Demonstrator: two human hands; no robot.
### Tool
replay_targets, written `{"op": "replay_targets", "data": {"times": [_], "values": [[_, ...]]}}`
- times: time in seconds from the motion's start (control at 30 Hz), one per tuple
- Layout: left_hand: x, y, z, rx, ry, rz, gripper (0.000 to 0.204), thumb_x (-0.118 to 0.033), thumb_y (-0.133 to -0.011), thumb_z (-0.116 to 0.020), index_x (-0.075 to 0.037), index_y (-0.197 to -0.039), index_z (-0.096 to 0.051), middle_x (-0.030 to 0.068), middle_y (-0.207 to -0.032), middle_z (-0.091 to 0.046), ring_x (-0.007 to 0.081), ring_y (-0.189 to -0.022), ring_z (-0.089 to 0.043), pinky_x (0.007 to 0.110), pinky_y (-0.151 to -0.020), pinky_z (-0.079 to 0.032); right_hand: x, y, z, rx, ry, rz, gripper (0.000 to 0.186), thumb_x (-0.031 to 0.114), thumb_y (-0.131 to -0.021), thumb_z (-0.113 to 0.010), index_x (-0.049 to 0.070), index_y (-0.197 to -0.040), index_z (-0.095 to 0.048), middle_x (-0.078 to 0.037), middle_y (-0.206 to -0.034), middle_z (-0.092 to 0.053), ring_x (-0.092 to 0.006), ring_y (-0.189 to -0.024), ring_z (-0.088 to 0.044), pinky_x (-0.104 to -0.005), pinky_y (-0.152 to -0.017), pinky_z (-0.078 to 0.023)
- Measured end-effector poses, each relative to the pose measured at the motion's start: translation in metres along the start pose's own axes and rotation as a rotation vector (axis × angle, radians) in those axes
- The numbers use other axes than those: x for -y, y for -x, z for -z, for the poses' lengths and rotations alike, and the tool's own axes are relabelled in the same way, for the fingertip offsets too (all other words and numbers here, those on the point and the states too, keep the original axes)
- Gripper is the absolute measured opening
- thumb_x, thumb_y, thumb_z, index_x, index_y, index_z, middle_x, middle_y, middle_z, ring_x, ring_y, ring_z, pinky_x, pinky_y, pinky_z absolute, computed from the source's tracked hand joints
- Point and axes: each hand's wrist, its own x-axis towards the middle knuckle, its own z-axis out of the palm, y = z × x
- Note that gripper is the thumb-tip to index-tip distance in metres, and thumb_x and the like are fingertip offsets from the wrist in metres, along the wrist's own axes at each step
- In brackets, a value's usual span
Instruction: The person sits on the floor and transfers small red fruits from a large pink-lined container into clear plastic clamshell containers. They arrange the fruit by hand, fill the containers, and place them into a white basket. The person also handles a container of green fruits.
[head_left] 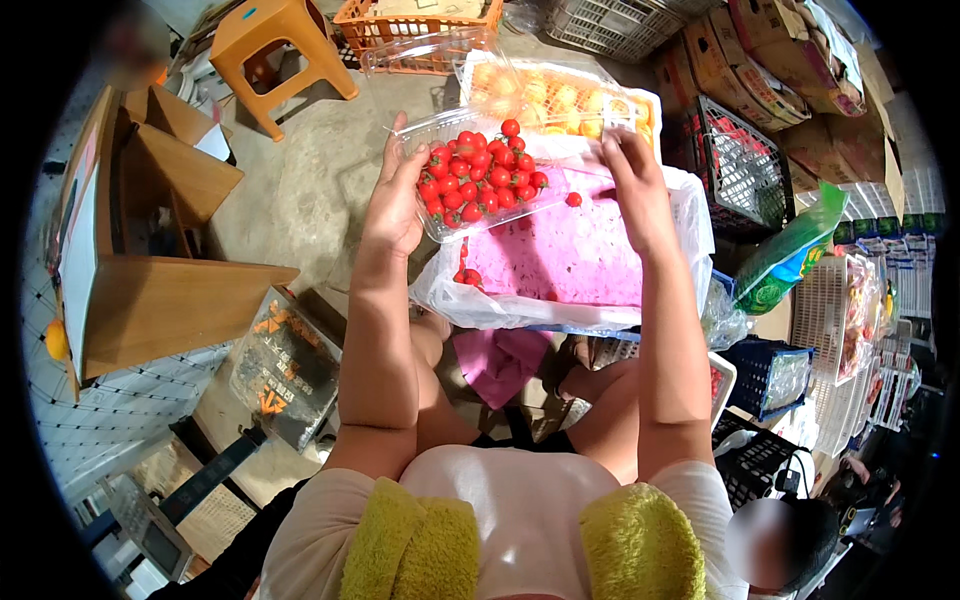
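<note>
My left hand (398,195) grips the left side of a clear plastic clamshell box (437,232), its thumb at the near wall. Red cherry tomatoes (470,172) with green stems fill much of the box, and its clear lid (430,75) stands folded back beyond it. Below lies a crate lined with white plastic (440,290) and pink paper (560,255). A single cherry tomato (573,199) is over the paper, and a few sit at its left edge. My right hand (636,180) is above the crate's right side, fingers loosely bent and apart, nothing visible in them.
Beyond the crate is a tray of orange-yellow fruit (560,95). An orange stool (275,60) and an orange basket (425,35) stand at the back. Wooden boards (185,310) are at left; a black crate (740,160), cardboard boxes (790,50) and a green bag (795,255) are at right.
</note>
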Motion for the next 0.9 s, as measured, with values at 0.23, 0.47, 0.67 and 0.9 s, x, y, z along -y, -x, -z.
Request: {"op": "replay_targets", "data": {"times": [0.23,0.47,0.67,0.9], "values": [[0.002,-0.004,0.004,-0.007,0.058,-0.082,0.057,-0.014,-0.1,-0.042,-0.019,-0.15,-0.016,0.0173,-0.135,-0.046,0.0263,-0.122,-0.051,0.041,-0.1,-0.046,-0.13,0.065,0.007,0.841,0.946,-0.205,0.03,0.028,-0.078,-0.066,0.01,-0.102,-0.064,-0.014,-0.088,-0.068,-0.0286,-0.081,-0.065,-0.039,-0.074,-0.051],[-0.008,-0.005,0.015,-0.066,0.144,-0.15,0.055,-0.01,-0.1,-0.04,-0.018,-0.149,-0.016,0.02,-0.132,-0.048,0.0293,-0.119,-0.054,0.044,-0.1,-0.046,-0.141,0.014,0.013,0.411,0.641,-0.323,0.023,0.015,-0.08,-0.058,0.004,-0.099,-0.063,-0.021,-0.088,-0.068,-0.0331,-0.086,-0.066,-0.0404,-0.077,-0.052],[-0.014,-0.005,0.009,-0.12,0.072,-0.188,0.055,-0.014,-0.101,-0.034,-0.017,-0.151,-0.012,0.0223,-0.14,-0.04,0.0333,-0.124,-0.049,0.049,-0.103,-0.043,-0.186,-0.03,0.005,-0.016,0.788,-0.008,0.019,0.007,-0.08,-0.065,0.003,-0.098,-0.064,-0.015,-0.098,-0.061,-0.0261,-0.085,-0.063,-0.0355,-0.079,-0.052],[-0.014,-0.005,0.006,-0.13,0.042,-0.167,0.056,-0.014,-0.1,-0.036,-0.017,-0.151,-0.012,0.0217,-0.139,-0.041,0.0327,-0.124,-0.05,0.048,-0.102,-0.044,-0.181,-0.02,0.023,0.054,-0.026,-0.315,0.013,0.001,-0.087,-0.063,-0.001,-0.1,-0.065,-0.007,-0.097,-0.065,-0.0114,-0.084,-0.061,-0.0244,-0.076,-0.051]]}}
